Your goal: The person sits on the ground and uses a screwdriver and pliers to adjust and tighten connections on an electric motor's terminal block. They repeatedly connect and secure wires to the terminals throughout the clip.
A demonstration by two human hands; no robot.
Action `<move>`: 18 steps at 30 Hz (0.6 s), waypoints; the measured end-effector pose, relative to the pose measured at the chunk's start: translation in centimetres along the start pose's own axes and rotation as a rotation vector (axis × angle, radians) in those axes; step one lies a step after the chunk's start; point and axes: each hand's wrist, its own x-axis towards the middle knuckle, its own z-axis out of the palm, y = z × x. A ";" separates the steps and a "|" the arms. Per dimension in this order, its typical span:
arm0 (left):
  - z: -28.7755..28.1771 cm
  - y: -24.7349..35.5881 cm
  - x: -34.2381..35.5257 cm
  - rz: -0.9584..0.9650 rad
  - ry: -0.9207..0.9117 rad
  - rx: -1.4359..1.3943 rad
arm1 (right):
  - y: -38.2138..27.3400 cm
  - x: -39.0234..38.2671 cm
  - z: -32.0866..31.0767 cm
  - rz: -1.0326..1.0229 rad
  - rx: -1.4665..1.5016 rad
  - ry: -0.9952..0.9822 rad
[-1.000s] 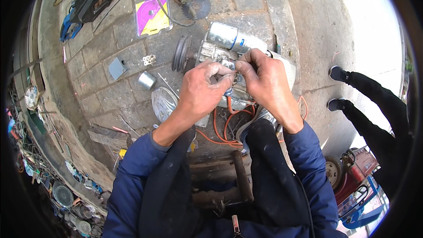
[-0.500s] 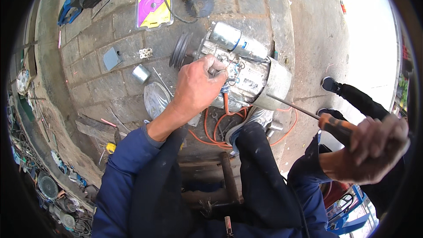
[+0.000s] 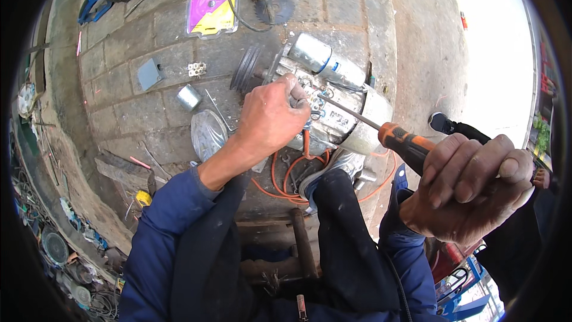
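An electric motor (image 3: pixel 341 120) with a grey metal casing lies between my legs and the far side of the floor. A silver capacitor (image 3: pixel 311 52) is fixed along its top, and a grooved pulley (image 3: pixel 244 68) sits at its left end. My left hand (image 3: pixel 268 116) is pinched closed over the motor's terminals; what its fingertips hold is hidden. My right hand (image 3: pixel 471 191) is wrapped round the orange and black handle of a screwdriver (image 3: pixel 400 142). The blade points left, its tip over the wired terminals (image 3: pixel 325 94) beside my left fingers.
Orange cable (image 3: pixel 277 173) loops below the motor. To the left lie a loose metal cylinder (image 3: pixel 189 98), a white terminal block (image 3: pixel 196 70) and a grey cover (image 3: pixel 149 74). Farther off are a packaged disc (image 3: pixel 213 11) and a saw blade (image 3: pixel 275 8). Another person's shoe (image 3: pixel 441 123) is at right.
My right hand has swung the screwdriver left and inward, bringing its tip from beyond the motor's right end to the terminals. My left hand stays pinched at nearly the same place.
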 end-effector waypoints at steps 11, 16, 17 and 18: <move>0.2 0.2 0.3 0.031 0.005 -0.003 | 0.9 0.0 0.4 -0.008 0.012 -0.007; 0.1 0.0 0.0 -0.001 0.001 0.018 | 2.6 -0.6 2.5 -0.071 -0.273 0.218; 0.0 0.2 0.0 -0.020 -0.011 0.021 | 2.8 -0.3 3.1 -0.078 -0.269 0.184; 0.1 0.0 0.0 0.010 0.014 0.037 | 3.0 0.0 3.7 -0.082 -0.259 0.150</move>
